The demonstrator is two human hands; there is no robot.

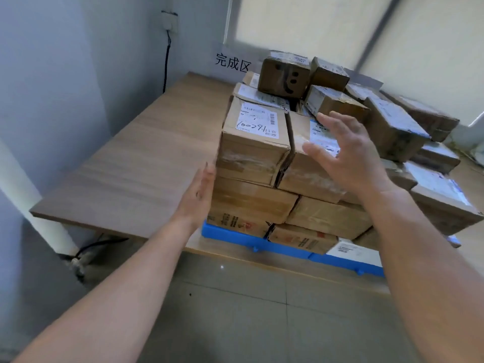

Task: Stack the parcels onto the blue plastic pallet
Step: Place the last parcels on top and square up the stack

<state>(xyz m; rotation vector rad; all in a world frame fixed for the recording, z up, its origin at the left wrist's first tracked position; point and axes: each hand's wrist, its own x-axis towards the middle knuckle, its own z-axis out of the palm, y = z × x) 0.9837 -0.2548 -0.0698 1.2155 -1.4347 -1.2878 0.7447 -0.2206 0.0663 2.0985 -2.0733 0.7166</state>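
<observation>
Two hands: both are reaching in from the lower edge of the frame on bare forearms, toward the stacked boxes.
left hand (203,189): is lying with straight fingers and palm turned to the left side of the stack, at centre frame; it is gripping nothing, and whether it is touching the cardboard or sitting just beside it cannot be told.
right hand (348,158): is hovering with fingers spread and relaxed over the top front box, right of centre; it is holding nothing.
parcels (251,197): brown cardboard boxes are sitting in several layers on the pallet, filling the centre and right of the frame.
labelled parcel (255,141): is lying on the top front left corner of the stack, showing a white label with handwritten digits.
face parcel (282,77): is sitting tilted on top at upper centre, showing a drawn smiling face.
blue plastic pallet (230,238): is showing as a blue edge under the stack, lower centre to lower right, resting on the table.
table (131,166): its wooden top is stretching toward the left of the frame.
sign (232,62): is showing three printed characters on the wall at upper centre.
cable (166,61): is hanging black down the wall at upper left.
</observation>
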